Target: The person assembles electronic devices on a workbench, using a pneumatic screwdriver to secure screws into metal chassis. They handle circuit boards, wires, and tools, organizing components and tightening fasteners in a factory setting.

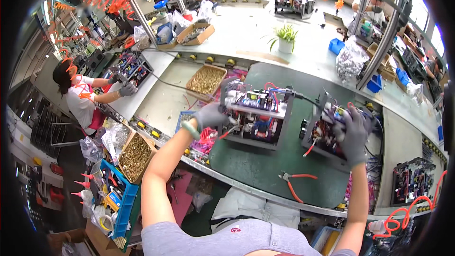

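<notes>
Gripping the open electronics chassis (256,114) at its left end with my gloved left hand (208,116), my right hand (353,135) clasps the second unit (327,132) lying rightward.

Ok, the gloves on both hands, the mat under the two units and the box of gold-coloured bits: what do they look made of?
Left hand and right hand wear grey gloves, probably knit fabric: matte, snug, wrinkled. The mat looks like dark green rubber or vinyl: flat, dull, no weave visible. The box looks like brown cardboard with folded walls; its contents shine like brass, likely small metal parts.
</notes>
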A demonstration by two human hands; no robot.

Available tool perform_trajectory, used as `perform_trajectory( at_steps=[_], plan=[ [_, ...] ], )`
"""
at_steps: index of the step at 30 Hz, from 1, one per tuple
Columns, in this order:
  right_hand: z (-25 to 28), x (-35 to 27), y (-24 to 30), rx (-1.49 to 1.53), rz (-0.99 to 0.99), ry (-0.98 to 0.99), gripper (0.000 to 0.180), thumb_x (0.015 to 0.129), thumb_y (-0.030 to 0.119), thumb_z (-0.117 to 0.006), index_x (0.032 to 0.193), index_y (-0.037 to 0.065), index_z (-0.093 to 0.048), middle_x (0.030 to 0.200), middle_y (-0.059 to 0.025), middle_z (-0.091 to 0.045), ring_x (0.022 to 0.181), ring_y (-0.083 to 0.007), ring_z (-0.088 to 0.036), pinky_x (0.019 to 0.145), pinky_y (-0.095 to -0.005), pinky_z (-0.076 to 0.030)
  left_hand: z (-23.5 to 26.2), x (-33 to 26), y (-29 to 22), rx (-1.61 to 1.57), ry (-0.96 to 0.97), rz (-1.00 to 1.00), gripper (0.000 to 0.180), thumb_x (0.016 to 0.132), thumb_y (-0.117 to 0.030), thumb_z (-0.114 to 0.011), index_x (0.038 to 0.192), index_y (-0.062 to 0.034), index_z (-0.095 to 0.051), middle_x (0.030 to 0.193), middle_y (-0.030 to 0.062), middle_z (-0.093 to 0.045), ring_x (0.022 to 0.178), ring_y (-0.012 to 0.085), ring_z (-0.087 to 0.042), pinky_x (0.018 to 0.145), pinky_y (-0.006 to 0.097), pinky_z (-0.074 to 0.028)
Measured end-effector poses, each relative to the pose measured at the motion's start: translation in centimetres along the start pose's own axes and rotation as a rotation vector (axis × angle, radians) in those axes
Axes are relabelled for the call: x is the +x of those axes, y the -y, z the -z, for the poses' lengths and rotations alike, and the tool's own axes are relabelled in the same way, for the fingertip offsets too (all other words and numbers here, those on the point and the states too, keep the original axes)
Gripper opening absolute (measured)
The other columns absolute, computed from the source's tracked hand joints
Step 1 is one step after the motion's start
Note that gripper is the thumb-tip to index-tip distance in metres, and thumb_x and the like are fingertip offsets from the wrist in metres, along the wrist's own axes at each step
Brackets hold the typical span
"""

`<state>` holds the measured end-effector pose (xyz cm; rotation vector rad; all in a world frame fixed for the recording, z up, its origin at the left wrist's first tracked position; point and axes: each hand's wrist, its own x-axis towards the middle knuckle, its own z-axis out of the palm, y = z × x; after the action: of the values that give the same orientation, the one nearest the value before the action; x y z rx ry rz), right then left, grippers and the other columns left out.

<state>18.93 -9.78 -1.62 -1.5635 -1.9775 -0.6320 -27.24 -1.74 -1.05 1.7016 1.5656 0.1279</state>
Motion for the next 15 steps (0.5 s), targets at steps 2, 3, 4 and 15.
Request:
perform_trajectory(
  at_steps=[2,3,4,15],
  plan=[
    [0.0,4.9,-0.5,0.020,-0.290,0.399,0.041,0.084,0.044,-0.063,0.106,0.009,-0.066,0.127,-0.0163,-0.058,0.115,-0.0346,-0.058,0.096,-0.0435,-0.046,0.7,3.1,-1.9,0.207,-0.192,-0.065,0.049,0.078,-0.031,-0.065,0.119,-0.0040,-0.060,0.101,0.0186,-0.069,0.093,0.0306,-0.068,0.082,0.038,-0.052],
    [-1.1,6.5,-1.9,-0.013,-0.328,0.468,0.040,0.087,0.045,-0.061,0.106,0.010,-0.067,0.123,-0.0171,-0.060,0.112,-0.0346,-0.060,0.092,-0.0439,-0.048,0.2,6.3,-0.3,0.184,-0.250,-0.153,0.048,0.082,-0.036,-0.062,0.117,-0.0032,-0.060,0.104,0.0204,-0.069,0.098,0.0332,-0.067,0.088,0.040,-0.050],
    [-3.3,8.0,-2.8,-0.038,-0.344,0.537,0.040,0.089,0.045,-0.059,0.107,0.011,-0.067,0.119,-0.0178,-0.062,0.108,-0.0346,-0.063,0.089,-0.0444,-0.050,0.2,7.9,1.8,0.152,-0.324,-0.225,0.048,0.085,-0.040,-0.059,0.115,-0.0023,-0.061,0.107,0.0223,-0.068,0.104,0.0357,-0.065,0.093,0.042,-0.048],
    [-4.6,4.9,-2.2,-0.106,-0.301,0.598,0.042,0.092,0.047,-0.055,0.108,0.009,-0.063,0.108,-0.0169,-0.064,0.101,-0.0371,-0.063,0.082,-0.0471,-0.049,-3.7,3.1,0.6,0.228,-0.249,-0.234,0.044,0.087,-0.040,-0.057,0.095,0.0017,-0.066,0.093,0.0277,-0.066,0.088,0.0446,-0.066,0.078,0.051,-0.052]
  ],
)
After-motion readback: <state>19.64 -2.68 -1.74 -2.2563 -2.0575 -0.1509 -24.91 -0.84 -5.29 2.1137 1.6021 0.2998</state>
